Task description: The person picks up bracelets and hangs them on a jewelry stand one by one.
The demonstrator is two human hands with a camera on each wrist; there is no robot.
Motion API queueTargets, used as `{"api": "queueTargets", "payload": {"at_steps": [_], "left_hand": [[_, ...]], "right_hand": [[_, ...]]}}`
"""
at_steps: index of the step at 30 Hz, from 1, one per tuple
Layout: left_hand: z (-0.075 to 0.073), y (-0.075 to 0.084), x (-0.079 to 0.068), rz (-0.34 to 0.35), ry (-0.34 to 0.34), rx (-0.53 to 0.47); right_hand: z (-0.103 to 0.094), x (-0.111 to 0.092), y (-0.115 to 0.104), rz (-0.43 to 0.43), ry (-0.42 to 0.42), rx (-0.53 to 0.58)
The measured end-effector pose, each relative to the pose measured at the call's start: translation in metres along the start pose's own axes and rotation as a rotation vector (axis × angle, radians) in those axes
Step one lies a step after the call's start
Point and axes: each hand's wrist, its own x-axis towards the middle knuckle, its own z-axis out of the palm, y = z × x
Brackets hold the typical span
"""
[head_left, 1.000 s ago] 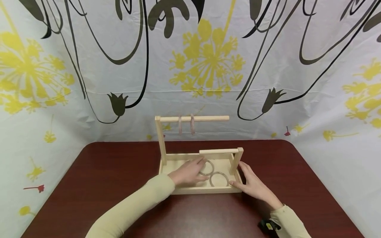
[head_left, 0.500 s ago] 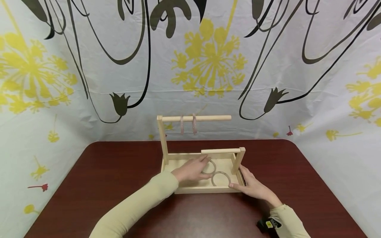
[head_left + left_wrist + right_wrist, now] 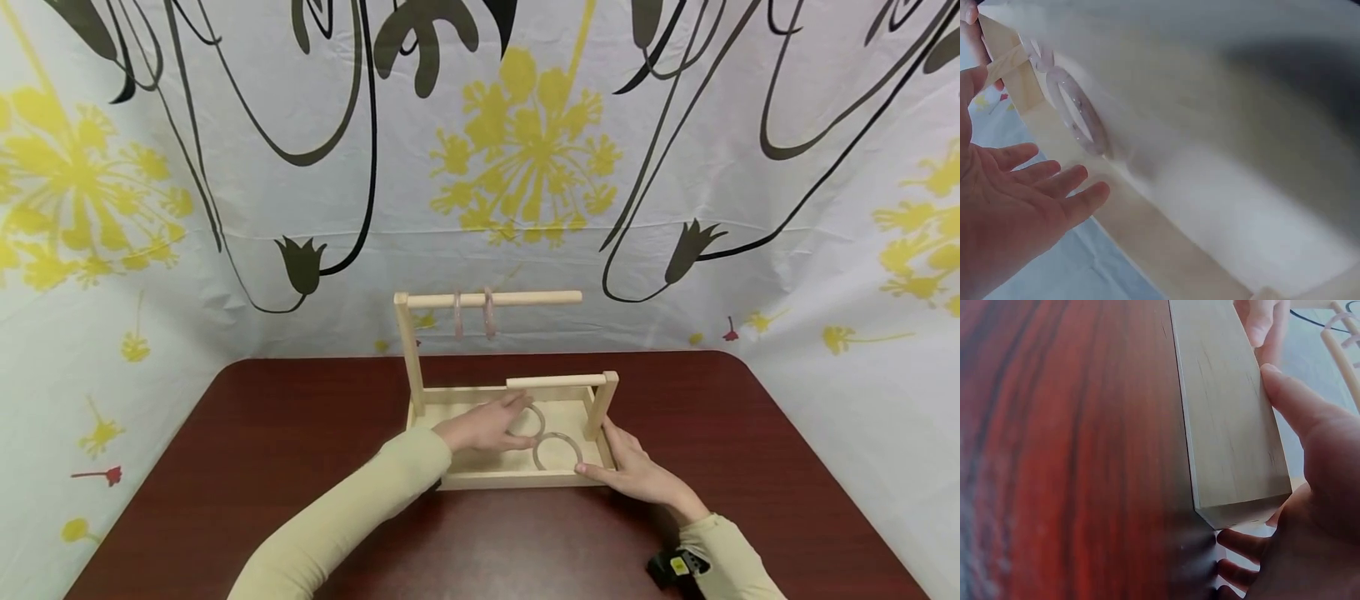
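Observation:
A pale wooden bangle stand [image 3: 517, 481] has a shallow tray base and two bars on posts. Two translucent bangles lie flat in its tray: a nearer bangle [image 3: 536, 454] and a farther bangle [image 3: 542, 422], partly covered by my left hand [image 3: 486, 427]. That hand reaches over the tray from the left; in the left wrist view its fingers [image 3: 1063, 182] are spread and loosely bent, apart from the bangles. My right hand [image 3: 643, 477] holds the tray's right end, thumb [image 3: 1291, 394] on the front rim, other fingers round the outer side.
Two pinkish bangles [image 3: 490, 315] hang from the tall upper bar [image 3: 536, 297]. The lower bar [image 3: 555, 382] overhangs the tray's right half. Beneath is a dark red-brown table [image 3: 300, 417], with a patterned cloth [image 3: 450, 192] behind it and at both sides.
My right fingers have settled closer against the tray's end. The left hand stays over the tray beside the farther bangle. Small shifts of the whole view come from the head camera.

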Motion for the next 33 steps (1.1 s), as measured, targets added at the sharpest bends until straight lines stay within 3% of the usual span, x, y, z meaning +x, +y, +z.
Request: {"api": "queueTargets", "payload": {"at_steps": [7,12,33], "left_hand": [[0.005,-0.004,-0.003,-0.03,-0.047,-0.07],[0.01,-0.005,-0.009,-0.066,-0.09,-0.022],[0.017,-0.008,-0.036,-0.109,-0.052,0.013]], "right_hand": [[0.0,0.0,0.001,0.009,-0.006,0.002],[0.001,0.0,0.001,0.0,-0.006,-0.002],[-0.001,0.0,0.001,0.043,-0.041,0.008]]}}
